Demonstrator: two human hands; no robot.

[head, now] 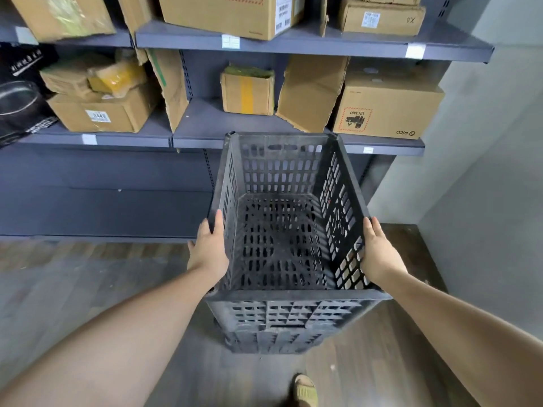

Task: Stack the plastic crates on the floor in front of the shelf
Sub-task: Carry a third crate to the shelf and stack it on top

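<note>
Gripping the black slotted crate [289,218] by its side rims, the left hand [209,250] and right hand [379,254] are clamping it. Fingers are curling outside, the left thumb lying over the rim. It is sitting atop another crate [273,339]

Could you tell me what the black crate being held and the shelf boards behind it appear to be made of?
The black crate looks like moulded plastic with a matte, scuffed finish: its walls and floor are a regular grid of slots. The shelf boards seem to be painted sheet metal, dark grey-blue, with thin folded front edges and slotted uprights, though the look leaves that open.

Soft even indoor light falling, wide-angle view bending the grey metal shelf [308,44] edges, corners blurring slightly, shadows staying faint
</note>
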